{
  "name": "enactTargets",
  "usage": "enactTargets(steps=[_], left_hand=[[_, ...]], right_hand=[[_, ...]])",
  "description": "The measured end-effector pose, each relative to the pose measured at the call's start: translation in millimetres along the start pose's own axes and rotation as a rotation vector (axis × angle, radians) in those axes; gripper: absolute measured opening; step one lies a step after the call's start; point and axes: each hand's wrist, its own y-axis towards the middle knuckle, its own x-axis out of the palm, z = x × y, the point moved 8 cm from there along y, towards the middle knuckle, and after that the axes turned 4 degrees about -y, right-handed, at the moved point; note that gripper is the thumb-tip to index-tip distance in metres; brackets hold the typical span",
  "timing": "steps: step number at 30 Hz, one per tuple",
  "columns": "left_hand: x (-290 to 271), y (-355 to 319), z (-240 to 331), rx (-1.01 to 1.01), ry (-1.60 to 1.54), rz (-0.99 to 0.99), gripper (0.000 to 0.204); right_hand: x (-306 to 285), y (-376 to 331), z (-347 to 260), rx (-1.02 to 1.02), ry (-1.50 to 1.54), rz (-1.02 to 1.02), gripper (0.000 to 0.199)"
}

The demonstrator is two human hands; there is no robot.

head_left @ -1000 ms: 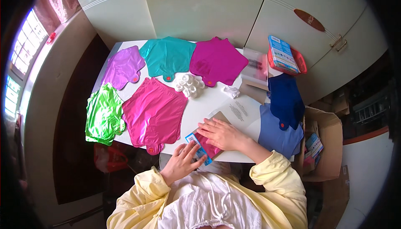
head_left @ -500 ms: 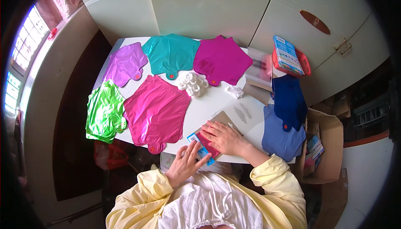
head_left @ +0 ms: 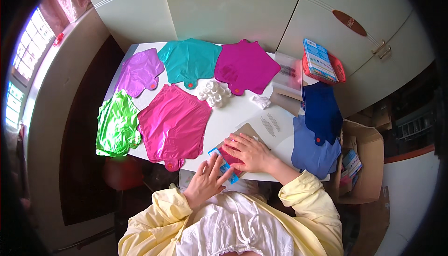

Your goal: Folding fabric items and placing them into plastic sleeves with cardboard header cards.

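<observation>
My right hand (head_left: 250,153) lies flat, fingers spread, on a folded pink sheet (head_left: 226,155) over a brown card (head_left: 247,129) at the table's front edge. Beside it, my left hand (head_left: 204,181) has its fingers apart and touches a blue printed strip (head_left: 234,178) along the near edge of the pink sheet. A clear printed plastic sleeve (head_left: 268,123) spreads out beyond the card. To the left is a large shiny pink foil piece (head_left: 175,120) with a round tab, like a flat uninflated balloon.
Similar foil pieces ring the white table: green (head_left: 116,123), purple (head_left: 140,71), teal (head_left: 190,60), magenta (head_left: 247,67), dark blue (head_left: 322,109) and light blue (head_left: 315,151). White rolls (head_left: 214,93) sit mid-table. A red basket (head_left: 339,69) holds packets; a cardboard box (head_left: 368,162) stands right.
My left fingers have shifted slightly over the blue strip, and less of its white corner shows. My right hand stays flat on the pink sheet. The whole view has drifted slightly.
</observation>
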Motion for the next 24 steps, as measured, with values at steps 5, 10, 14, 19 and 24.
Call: enactTargets(steps=[5, 10, 14, 19, 24], left_hand=[[1.3, -2.8, -10.7, 0.062, 0.084, 0.011, 0.075], [5.9, -4.4, -10.6, 0.057, 0.137, -0.001, 0.082], [7.9, -4.6, -9.3, 0.045, 0.147, -0.026, 0.085], [8.0, -5.1, -8.3, 0.017, 0.119, -0.009, 0.078], [4.9, -1.9, -5.1, -0.011, 0.116, -0.019, 0.081]], right_hand=[[1.9, -0.8, -0.1, -0.004, 0.001, 0.003, 0.065], [3.1, -0.3, 0.4, -0.005, 0.008, -0.037, 0.071], [2.7, -0.2, -0.1, -0.015, -0.004, -0.082, 0.074], [0.4, -0.2, -2.9, -0.023, -0.043, -0.159, 0.086], [1.8, -1.4, -2.8, -0.018, -0.040, -0.128, 0.092]])
